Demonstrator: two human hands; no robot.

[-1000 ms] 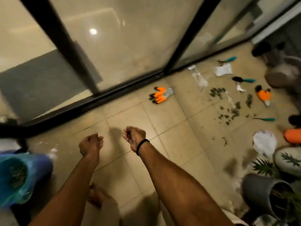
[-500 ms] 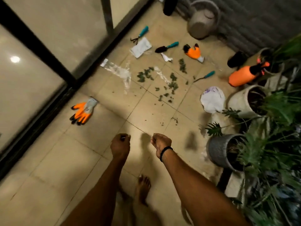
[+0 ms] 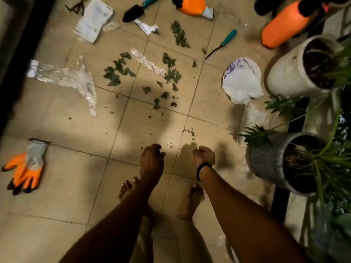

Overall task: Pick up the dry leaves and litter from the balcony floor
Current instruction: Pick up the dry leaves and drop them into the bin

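Beige balcony tiles (image 3: pixel 57 186) are carrying dry leaves (image 3: pixel 171 74) and clear plastic litter (image 3: pixel 76 78), well left of the grey pot (image 3: pixel 266 164). Nearer that pot, the right hand (image 3: pixel 204 157) is curling on nothing; the left hand (image 3: pixel 152 160) is curling too, and I cannot tell whether it is holding anything.

Cut off by the top edge: trowel (image 3: pixel 133 13) handle, orange sprayer (image 3: pixel 283 25) top. Blurred at right: potted plants (image 3: pixel 326 164). Palms of left hand (image 3: pixel 152 160) and right hand (image 3: pixel 204 157) hidden behind curled fingers.
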